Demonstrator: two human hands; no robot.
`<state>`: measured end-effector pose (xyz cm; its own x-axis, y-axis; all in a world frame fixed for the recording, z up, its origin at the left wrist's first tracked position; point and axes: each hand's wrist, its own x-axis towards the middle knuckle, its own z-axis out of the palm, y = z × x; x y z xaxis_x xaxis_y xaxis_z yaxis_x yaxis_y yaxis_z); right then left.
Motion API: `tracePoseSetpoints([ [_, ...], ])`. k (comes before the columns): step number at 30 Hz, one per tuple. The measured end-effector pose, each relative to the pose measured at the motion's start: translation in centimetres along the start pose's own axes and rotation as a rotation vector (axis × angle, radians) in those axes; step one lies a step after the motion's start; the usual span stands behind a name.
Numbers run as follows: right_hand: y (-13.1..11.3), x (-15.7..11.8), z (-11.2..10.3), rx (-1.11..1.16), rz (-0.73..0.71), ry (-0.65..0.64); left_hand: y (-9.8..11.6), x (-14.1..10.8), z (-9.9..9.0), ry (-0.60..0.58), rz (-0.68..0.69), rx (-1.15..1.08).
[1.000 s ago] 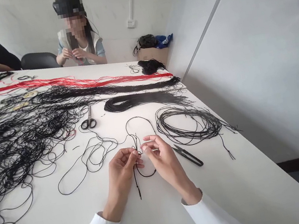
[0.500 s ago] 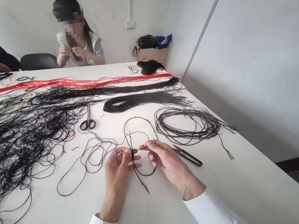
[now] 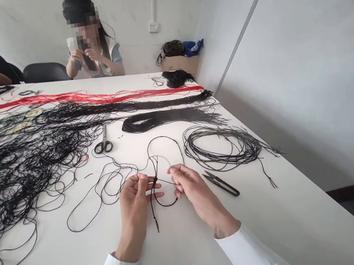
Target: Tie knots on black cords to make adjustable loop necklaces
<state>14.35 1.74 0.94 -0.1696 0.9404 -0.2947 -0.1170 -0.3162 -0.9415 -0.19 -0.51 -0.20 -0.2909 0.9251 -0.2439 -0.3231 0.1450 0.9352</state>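
Both hands have shifted toward the person's left since the earlier frame, and the hanging cord tail has swung the same way.

Work surface: a white table (image 3: 282, 223). Beyond its far edge, a co-worker (image 3: 89, 43) sits with both hands raised at chest height, and a cardboard box (image 3: 179, 67) stands toward the right. On the table's far side lie a red cord bundle (image 3: 88, 98) and a black hank (image 3: 167, 118). A large tangled heap of black cord (image 3: 10, 180) covers the table's left side, and a loose black cord coil (image 3: 221, 147) lies toward the right. Steel scissors (image 3: 103, 145) rest near the table's centre, and black-handled thread snips (image 3: 222, 184) lie on the right, just beside the right hand.

Workpiece: a thin black cord (image 3: 163, 137) forms a loop above the table's near half, between the heap and the coil. The left hand (image 3: 132, 204) is closed in a pinch on the cord near a small knot (image 3: 155, 180). The right hand (image 3: 192, 189) is also closed, apparently on a strand running from that knot, though its grip is partly hidden.

Handling: judged light, soft and limp. Grip close to the knot, between fingertips.
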Motion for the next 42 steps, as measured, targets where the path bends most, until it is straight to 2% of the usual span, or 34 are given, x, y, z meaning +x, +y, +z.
tracePoseSetpoints([
  [4,0.0,-0.4,0.4,-0.302,-0.073,-0.094,0.0,0.0,0.0,0.014,0.016,0.019],
  [12,-0.2,-0.6,0.8,-0.482,-0.111,-0.132,0.0,-0.1,-0.1,0.002,0.065,0.06],
  [15,-0.2,-0.6,0.7,-0.489,-0.087,-0.125,0.4,-0.1,-0.2,0.004,0.061,0.076],
  [18,-0.3,-0.6,0.5,-0.444,-0.044,-0.115,0.7,-0.2,-0.4,-0.029,-0.032,0.036],
  [22,-0.4,-0.5,0.4,-0.381,-0.036,-0.099,0.9,-0.3,-0.6,-0.165,-0.156,0.006],
  [25,-0.4,-0.5,0.5,-0.338,-0.043,-0.112,0.9,-0.3,-0.4,-0.239,-0.175,0.01],
  [30,0.0,-0.3,0.3,-0.4,-0.059,-0.114,0.8,-0.5,-0.1,-0.181,-0.121,0.058],
  [33,0.2,-0.1,-0.1,-0.458,-0.077,-0.022,0.8,-0.5,-0.1,-0.137,-0.101,0.047],
  [37,-0.2,-0.8,0.0,-0.565,-0.188,0.251,0.6,-0.4,-0.1,-0.112,-0.074,0.018],
  [38,-0.4,-1.3,0.3,-0.58,-0.221,0.273,0.6,-0.4,-0.1,-0.111,-0.065,0.013],
  [39,-0.5,-1.9,0.6,-0.587,-0.239,0.246,0.5,-0.4,0.0,-0.108,-0.059,0.007],
  [40,-0.7,-2.6,1.0,-0.59,-0.23,0.163,0.5,-0.4,0.0,-0.098,-0.054,-0.002],
  [42,-0.8,-4.0,2.0,-0.601,-0.131,-0.127,0.4,-0.4,0.0,-0.064,-0.044,-0.021],
])
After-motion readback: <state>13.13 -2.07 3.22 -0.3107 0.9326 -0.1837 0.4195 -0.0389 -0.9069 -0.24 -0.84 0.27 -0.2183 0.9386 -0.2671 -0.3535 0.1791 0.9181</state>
